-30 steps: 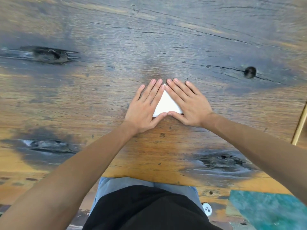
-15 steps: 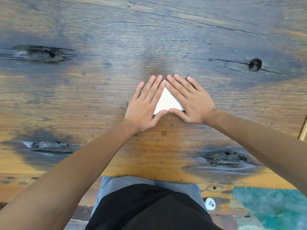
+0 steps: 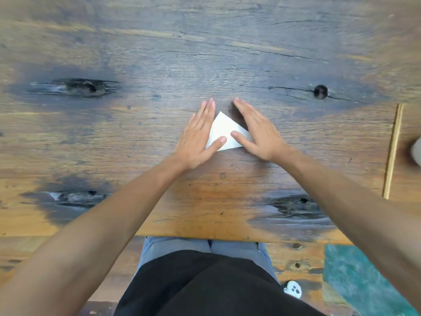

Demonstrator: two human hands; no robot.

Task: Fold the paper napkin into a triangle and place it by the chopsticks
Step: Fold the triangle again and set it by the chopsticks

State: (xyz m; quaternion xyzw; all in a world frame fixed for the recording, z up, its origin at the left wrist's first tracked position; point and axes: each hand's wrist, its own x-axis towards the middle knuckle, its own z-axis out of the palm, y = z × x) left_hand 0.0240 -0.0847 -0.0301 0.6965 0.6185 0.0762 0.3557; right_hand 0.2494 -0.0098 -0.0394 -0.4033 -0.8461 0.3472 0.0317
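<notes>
A white paper napkin (image 3: 224,131), folded into a triangle, lies flat on the wooden table (image 3: 159,65) in front of me. My left hand (image 3: 198,135) lies flat along its left edge, thumb resting on the paper. My right hand (image 3: 257,133) lies along its right edge, with its thumb on the paper too; its fingers seem slightly raised and cast a shadow. The light wooden chopsticks (image 3: 393,151) lie lengthwise at the far right of the table, well away from the napkin.
A white object (image 3: 416,153) is cut off by the right frame edge, just past the chopsticks. The table's near edge (image 3: 205,238) runs above my lap. Dark knots and a small hole (image 3: 320,91) mark the wood.
Both hands have spread apart, sliding outward from the napkin's middle to its edges, so more of the white triangle shows. The view shifted, bringing the chopsticks into sight.
</notes>
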